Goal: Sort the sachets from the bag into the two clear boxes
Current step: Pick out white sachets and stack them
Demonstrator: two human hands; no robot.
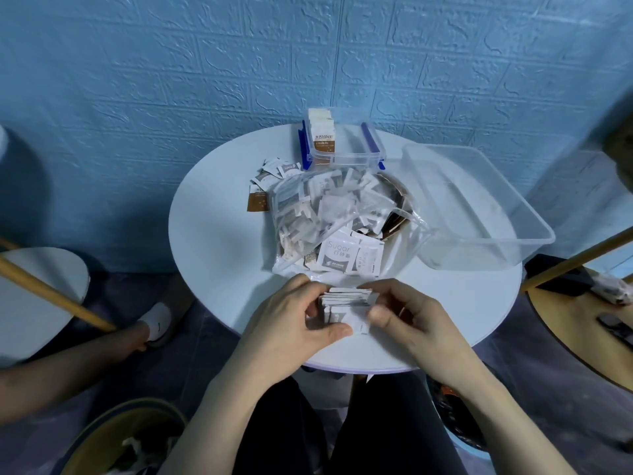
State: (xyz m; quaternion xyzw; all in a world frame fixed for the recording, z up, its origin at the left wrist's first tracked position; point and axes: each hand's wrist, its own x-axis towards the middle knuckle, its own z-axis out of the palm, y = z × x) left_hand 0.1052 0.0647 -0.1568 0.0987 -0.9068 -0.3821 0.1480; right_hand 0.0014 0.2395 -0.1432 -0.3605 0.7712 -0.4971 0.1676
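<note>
Sachets, small flat white paper packets squared into a stack (346, 305), sit at the near edge of the round pale-blue table (212, 241), held between both hands. The left hand (291, 323) curls its fingers round the stack's left side, thumb pressed across the near face; the right hand (404, 317) pinches the right side with thumb and curled fingers. Just beyond the hands lies the clear, crumpled plastic bag (329, 214), its mouth toward the person, with white "Sugar" sachets (349, 257) spilling onto the table and many white and brown packets remaining inside. A few loose brown-and-white sachets (270, 181) lie at the bag's far left. At the far side stands the small clear box with blue clips (342, 145), holding one upright row of brown-and-white sachets at its left end, the rest unfilled. To the right, the large clear plastic box (479, 207) appears empty. Judged from this, sorting is at an early stage: one group partly boxed, the white stack awaiting placement, most of the bag unsorted.
</note>
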